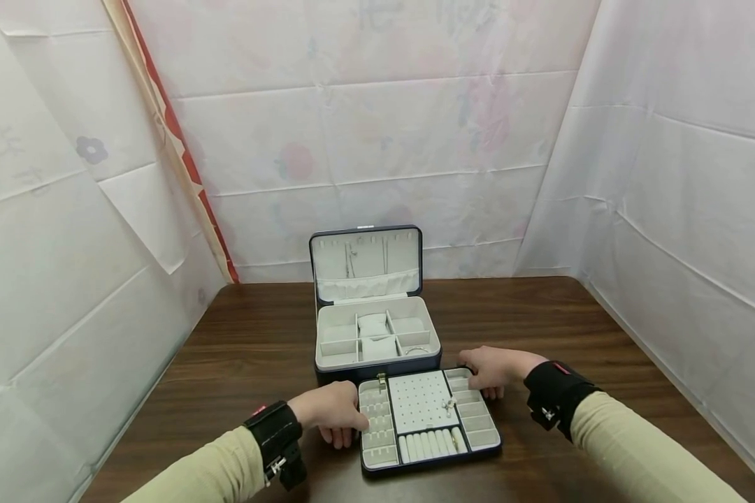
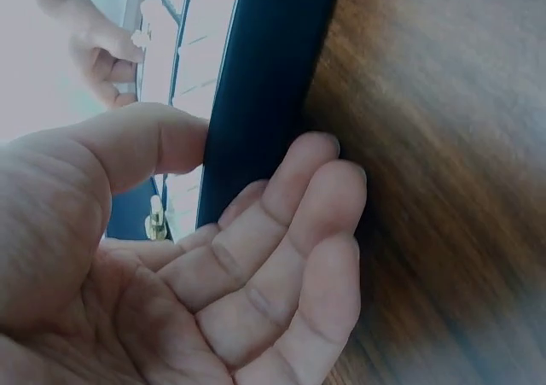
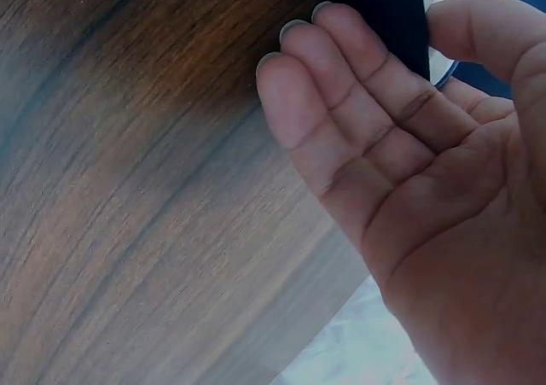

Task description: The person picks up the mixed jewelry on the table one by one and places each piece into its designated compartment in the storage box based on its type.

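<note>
A navy jewelry tray (image 1: 437, 462) with white compartments lies in front of an open jewelry box (image 1: 415, 364). My left hand (image 1: 333, 411) holds its left edge, the thumb on the rim and the fingers against the dark outer wall (image 2: 266, 61). At the upper right edge, my right hand (image 1: 495, 368) grips the tray in the same way, fingers along the side wall (image 3: 384, 9). A flower-like earring (image 1: 449, 405) sits on the perforated panel, and a ring (image 1: 455, 441) shows among the ring rolls. Whether the tray touches the table is hard to tell.
The box's raised lid (image 1: 403, 255) has necklaces (image 1: 350, 260) hanging inside. White cushions (image 1: 377, 347) and a bracelet (image 1: 417, 350) sit in its compartments. A gold latch (image 1: 382, 379) shows between box and tray. White sheets (image 1: 377, 140) enclose the brown wooden table (image 1: 258, 335).
</note>
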`<state>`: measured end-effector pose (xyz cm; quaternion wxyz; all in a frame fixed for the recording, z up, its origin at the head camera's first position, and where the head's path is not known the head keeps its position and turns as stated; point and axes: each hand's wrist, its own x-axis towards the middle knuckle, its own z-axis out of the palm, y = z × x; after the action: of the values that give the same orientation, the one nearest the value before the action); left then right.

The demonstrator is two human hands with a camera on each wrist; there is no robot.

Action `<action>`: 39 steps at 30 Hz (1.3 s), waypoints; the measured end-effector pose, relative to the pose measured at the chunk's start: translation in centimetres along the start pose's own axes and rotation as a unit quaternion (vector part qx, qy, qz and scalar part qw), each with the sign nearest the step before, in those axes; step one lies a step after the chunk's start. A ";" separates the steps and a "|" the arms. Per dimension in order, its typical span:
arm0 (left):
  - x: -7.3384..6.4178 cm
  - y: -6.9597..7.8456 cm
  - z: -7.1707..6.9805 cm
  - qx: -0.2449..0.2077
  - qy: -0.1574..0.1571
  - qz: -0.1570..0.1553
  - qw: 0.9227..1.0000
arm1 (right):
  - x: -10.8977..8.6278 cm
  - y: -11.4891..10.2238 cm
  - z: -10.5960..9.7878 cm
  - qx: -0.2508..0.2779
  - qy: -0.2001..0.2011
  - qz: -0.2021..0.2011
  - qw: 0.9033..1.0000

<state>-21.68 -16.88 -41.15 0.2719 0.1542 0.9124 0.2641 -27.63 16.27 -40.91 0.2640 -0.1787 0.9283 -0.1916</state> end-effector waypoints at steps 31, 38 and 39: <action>0.5 1.7 2.0 0.001 0.034 0.003 0.999 | -1.4 0.8 -0.4 0.029 0.000 0.027 0.999; 0.6 2.4 2.8 -0.004 0.058 0.008 0.998 | -1.8 1.4 -0.7 0.024 0.000 0.034 0.999; 0.7 2.5 2.9 -0.006 0.061 0.007 0.998 | -1.8 1.5 -0.8 0.026 0.000 0.034 0.999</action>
<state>-20.16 -13.38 -42.10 0.2151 0.1423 0.9245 0.2806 -26.95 18.54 -40.18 0.2752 -0.1399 0.9284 -0.2069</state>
